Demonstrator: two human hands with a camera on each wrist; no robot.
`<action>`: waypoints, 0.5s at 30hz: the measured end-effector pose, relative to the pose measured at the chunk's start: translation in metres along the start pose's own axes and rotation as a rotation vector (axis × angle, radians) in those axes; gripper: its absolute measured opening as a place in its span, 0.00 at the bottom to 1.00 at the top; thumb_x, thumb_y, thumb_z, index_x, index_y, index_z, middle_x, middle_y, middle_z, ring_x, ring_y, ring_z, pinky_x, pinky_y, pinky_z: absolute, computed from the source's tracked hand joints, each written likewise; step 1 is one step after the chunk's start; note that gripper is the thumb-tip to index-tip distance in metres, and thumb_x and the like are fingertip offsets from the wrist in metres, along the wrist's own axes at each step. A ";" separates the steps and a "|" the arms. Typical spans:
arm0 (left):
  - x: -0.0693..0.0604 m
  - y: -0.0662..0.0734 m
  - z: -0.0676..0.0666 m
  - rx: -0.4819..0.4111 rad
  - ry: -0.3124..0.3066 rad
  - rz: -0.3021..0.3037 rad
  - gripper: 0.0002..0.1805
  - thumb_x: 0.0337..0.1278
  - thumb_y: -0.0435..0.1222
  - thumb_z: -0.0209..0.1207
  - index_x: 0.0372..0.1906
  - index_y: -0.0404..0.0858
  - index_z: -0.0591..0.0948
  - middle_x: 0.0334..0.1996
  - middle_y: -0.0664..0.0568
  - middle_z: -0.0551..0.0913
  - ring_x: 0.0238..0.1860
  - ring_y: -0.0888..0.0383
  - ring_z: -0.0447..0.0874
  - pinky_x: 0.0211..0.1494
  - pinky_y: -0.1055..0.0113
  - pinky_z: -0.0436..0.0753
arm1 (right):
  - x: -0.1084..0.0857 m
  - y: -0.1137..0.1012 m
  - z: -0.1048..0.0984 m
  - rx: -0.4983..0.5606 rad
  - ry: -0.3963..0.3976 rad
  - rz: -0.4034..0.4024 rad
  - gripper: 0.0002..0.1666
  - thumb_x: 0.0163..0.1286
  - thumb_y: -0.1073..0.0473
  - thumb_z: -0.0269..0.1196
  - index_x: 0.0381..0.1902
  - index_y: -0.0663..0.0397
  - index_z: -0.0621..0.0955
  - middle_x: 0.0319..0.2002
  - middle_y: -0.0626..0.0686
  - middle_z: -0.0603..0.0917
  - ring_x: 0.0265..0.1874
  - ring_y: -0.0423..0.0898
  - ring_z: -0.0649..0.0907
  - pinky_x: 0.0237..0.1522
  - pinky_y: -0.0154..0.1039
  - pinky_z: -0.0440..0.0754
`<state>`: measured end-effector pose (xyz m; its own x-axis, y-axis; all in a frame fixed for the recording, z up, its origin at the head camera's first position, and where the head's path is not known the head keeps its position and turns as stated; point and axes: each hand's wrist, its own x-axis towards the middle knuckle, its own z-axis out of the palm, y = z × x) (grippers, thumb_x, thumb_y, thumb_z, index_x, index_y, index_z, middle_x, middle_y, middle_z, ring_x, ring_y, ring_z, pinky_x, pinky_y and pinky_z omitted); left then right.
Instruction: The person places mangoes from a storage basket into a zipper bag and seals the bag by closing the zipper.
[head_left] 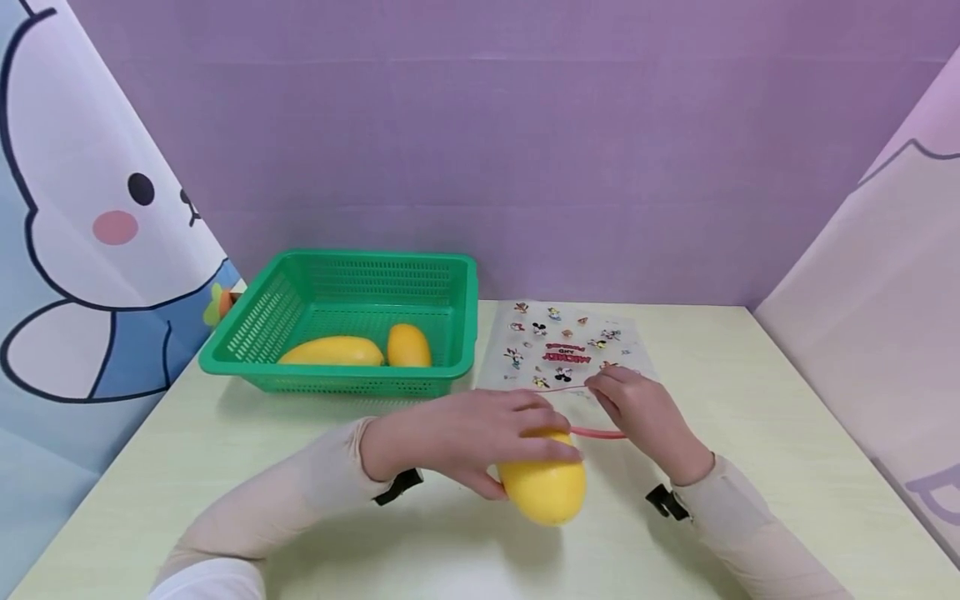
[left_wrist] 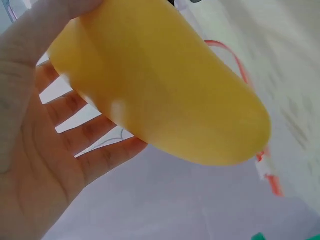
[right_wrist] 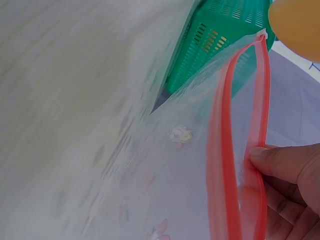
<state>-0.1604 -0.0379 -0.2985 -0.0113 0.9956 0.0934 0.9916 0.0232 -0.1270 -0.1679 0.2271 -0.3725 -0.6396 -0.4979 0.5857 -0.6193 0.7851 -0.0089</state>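
Above the table, on the near side of a clear bag, the left hand gripped a yellow fruit, its thumb on one side and its fingers, slightly spread, on the other. This fruit was outside the bag, near the mouth; whether the two touched, I could not tell. The right hand pinched one red strip of the mouth between thumb and fingers. Its fellow strip stood apart from it, so the mouth gaped, and both met at a white end piece. Small cartoon prints and red lettering covered the bag. Left of it stood a green basket, holding a long yellow fruit and, just beside that, a shorter one. Purple cloth hung behind, and a cartoon animal showed at the left
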 end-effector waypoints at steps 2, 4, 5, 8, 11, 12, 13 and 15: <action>0.003 0.000 0.003 -0.001 -0.005 0.005 0.42 0.43 0.52 0.68 0.66 0.51 0.65 0.60 0.54 0.70 0.62 0.55 0.64 0.66 0.66 0.65 | 0.000 0.000 0.000 -0.003 0.000 -0.002 0.09 0.49 0.71 0.71 0.30 0.60 0.84 0.26 0.50 0.81 0.25 0.44 0.79 0.27 0.38 0.82; 0.006 -0.001 0.006 -0.008 -0.009 0.011 0.42 0.43 0.52 0.68 0.66 0.51 0.65 0.61 0.54 0.70 0.63 0.55 0.64 0.67 0.64 0.63 | 0.000 0.000 0.000 -0.006 0.003 -0.002 0.09 0.49 0.71 0.71 0.30 0.60 0.84 0.26 0.50 0.81 0.25 0.44 0.79 0.27 0.38 0.82; 0.007 -0.001 0.008 -0.012 -0.011 0.014 0.41 0.43 0.52 0.67 0.66 0.51 0.65 0.61 0.54 0.69 0.63 0.56 0.63 0.68 0.63 0.62 | 0.000 0.000 0.001 -0.006 0.004 -0.002 0.09 0.49 0.71 0.71 0.30 0.60 0.83 0.26 0.50 0.81 0.25 0.44 0.79 0.27 0.38 0.82; 0.011 -0.001 0.012 -0.028 -0.009 0.031 0.41 0.45 0.52 0.67 0.66 0.52 0.65 0.62 0.54 0.69 0.63 0.57 0.63 0.66 0.65 0.64 | 0.000 0.000 0.001 -0.002 0.006 0.000 0.09 0.49 0.71 0.71 0.30 0.60 0.83 0.27 0.50 0.81 0.25 0.43 0.79 0.26 0.38 0.82; 0.014 0.000 0.016 -0.041 -0.013 0.049 0.39 0.46 0.51 0.66 0.66 0.51 0.65 0.62 0.53 0.69 0.63 0.57 0.64 0.64 0.68 0.67 | 0.000 0.000 0.000 0.001 0.005 0.002 0.09 0.49 0.71 0.71 0.30 0.60 0.84 0.27 0.50 0.81 0.25 0.44 0.79 0.26 0.38 0.82; 0.015 0.000 0.016 -0.039 -0.013 0.056 0.39 0.47 0.51 0.65 0.66 0.51 0.65 0.62 0.53 0.69 0.63 0.57 0.64 0.63 0.69 0.67 | 0.000 0.000 0.000 0.001 0.005 0.002 0.10 0.49 0.71 0.71 0.30 0.60 0.84 0.27 0.51 0.81 0.25 0.44 0.79 0.26 0.38 0.82; 0.016 0.000 0.017 -0.030 -0.012 0.060 0.39 0.47 0.51 0.65 0.66 0.50 0.65 0.62 0.53 0.69 0.63 0.56 0.64 0.63 0.70 0.68 | 0.000 0.000 0.000 0.000 0.005 0.003 0.10 0.49 0.71 0.71 0.30 0.60 0.84 0.27 0.51 0.81 0.25 0.44 0.79 0.27 0.38 0.82; 0.017 0.001 0.019 -0.005 -0.002 0.071 0.39 0.46 0.51 0.65 0.66 0.50 0.65 0.62 0.53 0.68 0.64 0.56 0.64 0.63 0.70 0.68 | 0.000 0.000 0.000 -0.001 0.003 0.003 0.10 0.48 0.72 0.71 0.30 0.60 0.84 0.27 0.51 0.81 0.25 0.44 0.79 0.27 0.38 0.83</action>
<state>-0.1624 -0.0190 -0.3153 0.0592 0.9949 0.0822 0.9906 -0.0484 -0.1281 -0.1676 0.2272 -0.3725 -0.6405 -0.4942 0.5879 -0.6167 0.7871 -0.0101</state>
